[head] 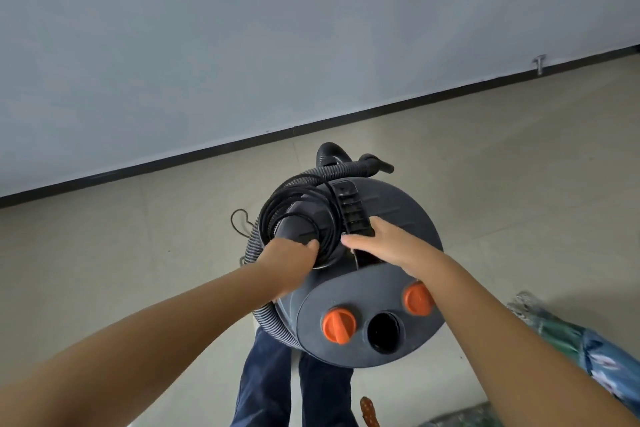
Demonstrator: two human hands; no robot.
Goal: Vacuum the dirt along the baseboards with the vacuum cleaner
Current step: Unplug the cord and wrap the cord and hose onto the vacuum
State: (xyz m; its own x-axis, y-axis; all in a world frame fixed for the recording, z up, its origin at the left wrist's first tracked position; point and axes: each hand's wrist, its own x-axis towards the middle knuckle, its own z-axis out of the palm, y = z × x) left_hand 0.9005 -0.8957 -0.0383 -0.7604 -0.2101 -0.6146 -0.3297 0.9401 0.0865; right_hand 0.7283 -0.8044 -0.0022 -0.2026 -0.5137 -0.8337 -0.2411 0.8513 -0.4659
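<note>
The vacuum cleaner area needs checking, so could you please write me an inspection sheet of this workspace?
Surface: pale tiled floor; dirt not discernible.
Job's things: grey vacuum cleaner, hose looped around it; black baseboard beyond.
Clutter: patterned fabric at the right edge.
Grips: left hand holds the coiled cord; right hand grips the carry handle.
Cables: black cord coiled on the lid.
Surroundings: plain wall, small metal fitting at its foot.

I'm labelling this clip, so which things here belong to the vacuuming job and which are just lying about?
Job: grey round canister vacuum cleaner, black ribbed hose, coiled black power cord, black baseboard, left hand, right hand.

Lying about: patterned blue-green fabric, small metal doorstop.
</note>
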